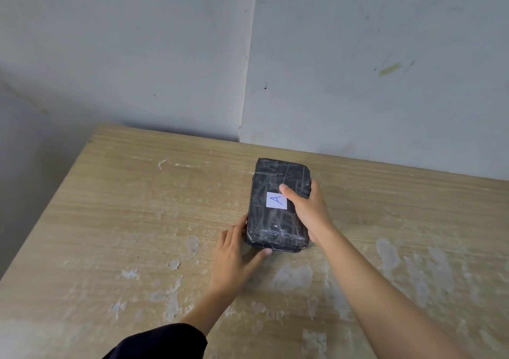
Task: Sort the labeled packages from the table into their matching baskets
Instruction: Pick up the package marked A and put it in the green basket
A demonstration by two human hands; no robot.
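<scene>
On table [110,221], R hand [309,215] clasps pkg "A" [275,221]; L hand [234,259] spread, touching its near-left corner.

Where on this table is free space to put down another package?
The table is bare left of the black package, out to its left edge, and right of it toward the wall. The near strip is crossed by both forearms. It is crowded only at the package, with the left hand and right hand on it.
</scene>
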